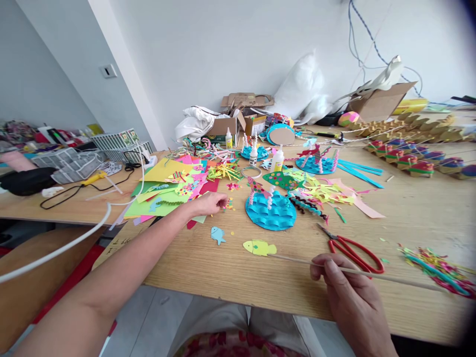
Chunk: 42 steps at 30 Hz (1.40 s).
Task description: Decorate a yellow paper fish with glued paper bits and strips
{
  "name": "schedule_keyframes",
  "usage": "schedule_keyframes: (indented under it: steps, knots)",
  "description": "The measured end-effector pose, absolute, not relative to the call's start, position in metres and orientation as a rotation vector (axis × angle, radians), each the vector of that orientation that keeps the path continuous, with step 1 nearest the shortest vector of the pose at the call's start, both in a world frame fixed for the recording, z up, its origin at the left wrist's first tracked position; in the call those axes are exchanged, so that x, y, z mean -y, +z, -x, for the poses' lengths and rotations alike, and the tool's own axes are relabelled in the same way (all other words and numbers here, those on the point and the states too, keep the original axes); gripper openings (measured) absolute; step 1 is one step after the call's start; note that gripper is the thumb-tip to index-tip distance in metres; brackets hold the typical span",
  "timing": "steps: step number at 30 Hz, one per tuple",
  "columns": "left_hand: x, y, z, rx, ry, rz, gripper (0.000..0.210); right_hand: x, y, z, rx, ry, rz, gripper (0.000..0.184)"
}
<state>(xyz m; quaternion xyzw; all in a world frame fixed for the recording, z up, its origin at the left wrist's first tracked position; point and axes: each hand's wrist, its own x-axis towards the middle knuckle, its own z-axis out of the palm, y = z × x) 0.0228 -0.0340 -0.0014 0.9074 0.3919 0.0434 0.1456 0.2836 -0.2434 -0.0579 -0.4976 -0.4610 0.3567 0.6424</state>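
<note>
My right hand (351,290) pinches a long thin wooden stick (297,259), its tip touching the tail of a yellow-green paper fish (256,247) that lies flat on the table. My left hand (211,202) reaches out with its fingers closed, beside small colourful paper bits (229,204); whatever the fingertips hold is hidden. A blue paper fish (217,235) lies nearer to me. To the right of my left hand stands a round blue base (270,212) of wavy paper, with a spotted pink fish (258,188) on twisted posts. Red-handled scissors (353,252) rest just beyond my right hand.
Coloured paper sheets (159,173) pile up at the left. Glue bottles (277,159), a second blue base (316,164) and paper strips (327,191) stand or lie farther back. Painted egg-carton pieces (420,163) line the right. A white cable (89,232) crosses the left side.
</note>
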Motion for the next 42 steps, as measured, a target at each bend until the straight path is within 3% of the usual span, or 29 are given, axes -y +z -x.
schedule_keyframes:
  steps: [3,12,25,42]
  knots:
    - [0.038,0.003,-0.022,-1.083,0.092,-2.646,0.026,0.243,-0.058,-0.284,1.049,0.816,1.139,0.018]
    - [0.053,0.009,-0.024,-1.054,0.058,-2.772,0.012,0.244,-0.057,-0.284,1.058,0.81,1.158,0.018]
    - [0.04,0.013,-0.011,-1.208,0.109,-2.743,0.025,0.243,-0.056,-0.283,1.051,0.8,1.164,0.016]
    - [0.015,-0.003,-0.015,-1.25,-0.043,-2.848,0.019,0.243,-0.055,-0.283,1.054,0.789,1.176,0.018]
